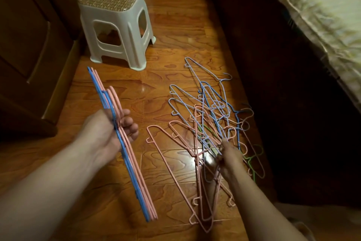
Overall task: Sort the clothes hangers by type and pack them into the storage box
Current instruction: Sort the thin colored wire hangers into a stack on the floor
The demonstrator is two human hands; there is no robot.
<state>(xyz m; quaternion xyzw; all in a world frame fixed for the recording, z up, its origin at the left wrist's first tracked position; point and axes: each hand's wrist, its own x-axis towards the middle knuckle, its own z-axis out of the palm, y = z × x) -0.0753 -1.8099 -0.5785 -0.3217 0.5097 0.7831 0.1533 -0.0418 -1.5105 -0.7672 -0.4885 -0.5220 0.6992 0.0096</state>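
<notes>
My left hand (109, 133) grips a flat stack of blue and pink hangers (129, 162), held edge-on above the floor. A tangled pile of pink, light blue, dark blue and green wire hangers (211, 115) lies on the wooden floor to the right. My right hand (228, 158) reaches into the near side of that pile, its fingers curled round the necks of pink hangers (203, 201) that stretch toward me. No storage box is in view.
A white plastic stool (115, 23) with a woven top stands at the back left. Dark wooden furniture (29, 55) runs along the left. A bed with a pale quilt (322, 16) borders the right, with deep shadow below it.
</notes>
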